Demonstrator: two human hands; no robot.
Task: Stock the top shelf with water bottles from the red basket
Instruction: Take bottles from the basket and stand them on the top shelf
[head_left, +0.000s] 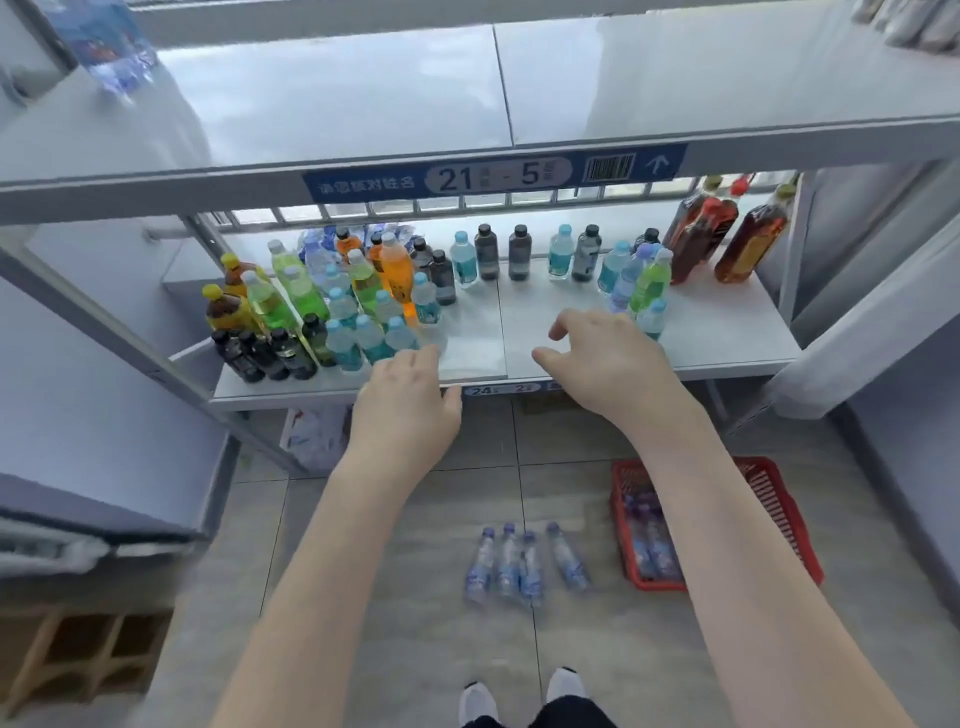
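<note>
My left hand (410, 400) and right hand (602, 358) hang loose and empty in front of the lower shelf (727, 332). The water bottles (649, 540) are in the red basket (779, 499) on the floor to my right, and four more bottles (519, 564) stand near my feet. Bending down, I could kick those four over or elbow the packed drinks (363, 291). The top shelf (363, 93) is nearly bare.

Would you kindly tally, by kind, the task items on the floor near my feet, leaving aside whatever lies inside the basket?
water bottles, standing upright on the tiles: 4
red basket: 1
Total: 5
</note>
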